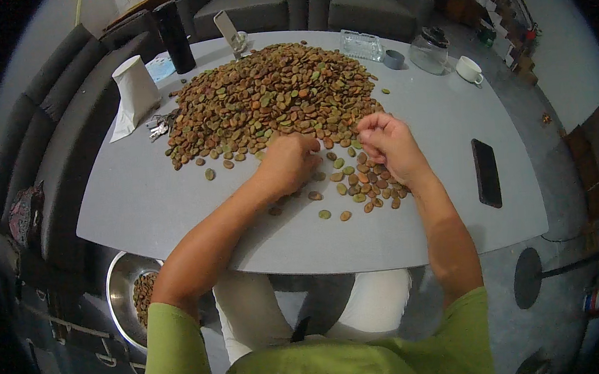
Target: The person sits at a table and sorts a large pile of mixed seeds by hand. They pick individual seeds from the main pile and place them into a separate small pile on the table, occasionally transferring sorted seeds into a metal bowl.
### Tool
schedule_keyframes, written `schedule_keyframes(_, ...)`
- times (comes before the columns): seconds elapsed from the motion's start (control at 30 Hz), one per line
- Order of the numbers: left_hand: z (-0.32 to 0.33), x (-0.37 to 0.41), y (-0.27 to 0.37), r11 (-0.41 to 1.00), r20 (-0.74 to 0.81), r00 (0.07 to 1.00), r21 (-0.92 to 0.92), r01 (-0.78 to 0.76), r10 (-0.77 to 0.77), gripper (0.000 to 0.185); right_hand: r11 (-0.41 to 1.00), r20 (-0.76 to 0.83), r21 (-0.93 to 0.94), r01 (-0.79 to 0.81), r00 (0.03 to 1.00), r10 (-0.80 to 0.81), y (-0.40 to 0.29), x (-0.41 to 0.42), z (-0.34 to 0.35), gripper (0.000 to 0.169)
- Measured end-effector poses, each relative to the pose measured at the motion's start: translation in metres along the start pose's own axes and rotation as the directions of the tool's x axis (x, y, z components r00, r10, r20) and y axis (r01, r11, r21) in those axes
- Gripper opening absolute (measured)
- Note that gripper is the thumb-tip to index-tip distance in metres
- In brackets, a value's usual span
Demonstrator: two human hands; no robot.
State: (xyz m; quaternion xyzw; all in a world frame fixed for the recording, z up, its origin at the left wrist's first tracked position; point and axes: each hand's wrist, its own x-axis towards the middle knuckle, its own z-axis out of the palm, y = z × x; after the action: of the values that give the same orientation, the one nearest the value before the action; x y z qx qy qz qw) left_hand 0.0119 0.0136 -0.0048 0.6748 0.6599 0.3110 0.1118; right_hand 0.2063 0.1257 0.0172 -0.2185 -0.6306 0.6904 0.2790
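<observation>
A large heap of dried broad beans (277, 89), brown with some green and orange ones, covers the back middle of a grey table (149, 197). At the heap's front edge is my left hand (292, 161), its fingers curled down and partly hidden; whether it holds a bean cannot be told. My right hand (390, 144) is at the heap's right front edge, fingers bent and thumb near the fingertips, with any bean between them not visible. Between and below the hands lies a loose scatter of beans (364, 180) on the tabletop.
A black phone (486, 173) lies at the right. Along the back stand a white cup (468, 70), a glass pot (428, 53), a glass ashtray (361, 45) and a black tumbler (174, 39). Keys (159, 128) and a white paper bag (135, 94) are left. A steel bowl (116, 288) with beans sits below.
</observation>
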Motion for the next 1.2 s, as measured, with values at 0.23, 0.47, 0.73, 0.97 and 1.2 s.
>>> schedule_keyframes(0.23, 0.012, -0.003, -0.011, 0.984, -0.046, 0.996, 0.163, -0.07, 0.079, 0.015, 0.471, 0.113, -0.873, 0.129, 0.992, -0.063, 0.004, -0.016, 0.017, 0.015)
schedule_keyframes(0.47, 0.022, -0.005, -0.006, 0.957, -0.093, 0.992, 0.286, -0.051, 0.081, 0.015, 0.37, 0.119, -0.918, 0.146, 0.988, -0.094, 0.013, -0.015, 0.025, 0.018)
schedule_keyframes(0.73, 0.006, 0.001, -0.014, 0.982, -0.038, 0.991, -0.141, 0.122, -0.129, 0.01, 0.752, -0.022, -0.658, -0.052, 0.999, 0.05, 0.01, -0.01, 0.021, 0.011)
schedule_keyframes(0.97, -0.028, -0.003, -0.006, 0.162, 0.378, 0.921, -0.907, 0.389, -0.096, 0.01, 0.987, 0.0, 0.075, -0.14, 0.99, 0.141, 0.008, -0.001, 0.004, 0.012)
schedule_keyframes(1.2, 0.002, -0.016, 0.005, 0.994, 0.102, 0.989, 0.026, -0.107, 0.103, 0.024, 0.451, 0.004, -0.886, 0.107, 0.974, -0.225, 0.028, -0.001, 0.029, 0.017)
